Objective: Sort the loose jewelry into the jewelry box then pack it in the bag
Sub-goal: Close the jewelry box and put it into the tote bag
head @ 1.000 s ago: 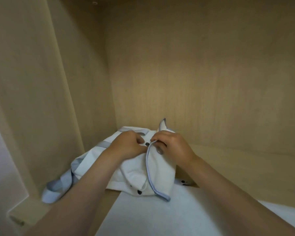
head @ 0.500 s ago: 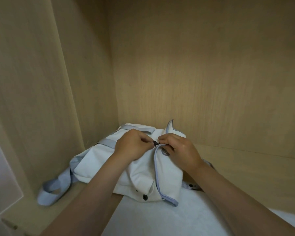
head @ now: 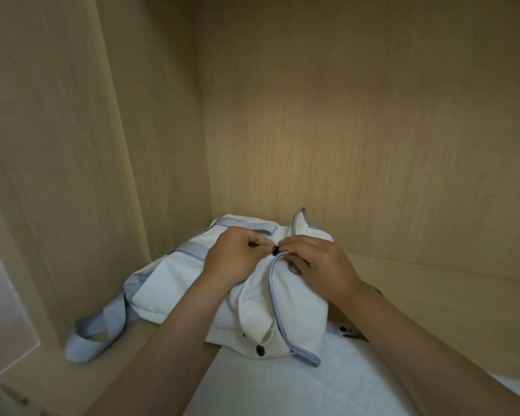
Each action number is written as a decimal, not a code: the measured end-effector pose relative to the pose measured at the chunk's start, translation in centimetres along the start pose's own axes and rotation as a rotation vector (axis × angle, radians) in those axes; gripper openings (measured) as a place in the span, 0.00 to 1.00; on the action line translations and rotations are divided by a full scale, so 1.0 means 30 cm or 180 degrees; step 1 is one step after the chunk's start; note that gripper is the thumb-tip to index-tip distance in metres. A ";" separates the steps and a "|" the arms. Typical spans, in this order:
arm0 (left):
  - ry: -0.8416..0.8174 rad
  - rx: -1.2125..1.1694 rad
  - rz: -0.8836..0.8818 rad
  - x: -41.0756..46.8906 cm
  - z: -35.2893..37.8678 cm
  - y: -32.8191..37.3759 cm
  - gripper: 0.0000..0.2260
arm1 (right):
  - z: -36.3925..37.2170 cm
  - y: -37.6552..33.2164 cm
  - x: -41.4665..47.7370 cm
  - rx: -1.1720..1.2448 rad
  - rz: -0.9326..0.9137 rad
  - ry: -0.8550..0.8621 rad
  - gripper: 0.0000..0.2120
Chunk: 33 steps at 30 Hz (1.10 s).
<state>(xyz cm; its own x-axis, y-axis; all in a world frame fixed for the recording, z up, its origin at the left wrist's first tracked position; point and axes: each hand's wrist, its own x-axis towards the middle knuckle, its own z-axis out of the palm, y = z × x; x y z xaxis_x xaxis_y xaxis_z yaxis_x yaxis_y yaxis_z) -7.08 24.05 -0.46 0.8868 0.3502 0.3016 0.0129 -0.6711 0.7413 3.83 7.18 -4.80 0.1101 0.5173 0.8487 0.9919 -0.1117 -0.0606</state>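
Your bag [head: 189,283] lies in the lower centre of the frame. It is white with grey trim and sits on a pale wood shelf [head: 433,298], pushed close to the corner where the back panel [head: 357,130] meets the side panel [head: 57,145] at the left.

Your left hand [head: 234,256] is curled, its fingertips pinching the bag's cloth at a small dark snap [head: 275,250]. Your right hand [head: 318,265] is curled too and pinches the flap [head: 300,307] at the same snap from the right, so the two sets of fingertips almost meet there.

A grey strap [head: 93,337] loops out to the lower left across the shelf. The bag's near end overhangs a white cloth [head: 282,388] at the bottom of the frame (its edges run out of view). The wood is plain and evenly lit.
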 end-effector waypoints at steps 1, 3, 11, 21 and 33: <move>0.0000 -0.0018 0.0014 0.000 0.000 -0.001 0.10 | 0.001 -0.001 0.002 0.0005 -0.0003 0.0009 0.08; -0.0011 -0.0072 0.0048 -0.001 0.000 -0.001 0.12 | 0.003 -0.003 0.006 -0.0010 0.0007 0.0025 0.07; -0.0180 -0.0262 -0.0046 0.008 -0.006 0.003 0.08 | -0.017 -0.007 0.065 0.0075 0.0208 -0.0365 0.08; -0.0255 -0.0383 -0.0178 0.017 -0.017 0.011 0.04 | -0.034 0.014 0.126 -0.0036 0.0114 -0.0661 0.07; -0.0122 -0.0338 -0.0045 0.008 -0.003 -0.008 0.10 | 0.032 0.034 -0.015 -0.0157 -0.0009 0.0036 0.07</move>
<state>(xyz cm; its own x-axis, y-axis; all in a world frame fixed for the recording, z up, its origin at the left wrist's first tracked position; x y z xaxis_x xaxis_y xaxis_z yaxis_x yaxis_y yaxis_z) -6.92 24.37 -0.52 0.9040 0.3325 0.2688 -0.0216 -0.5924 0.8054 4.85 7.66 -5.74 0.1064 0.5081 0.8547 0.9878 -0.1522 -0.0325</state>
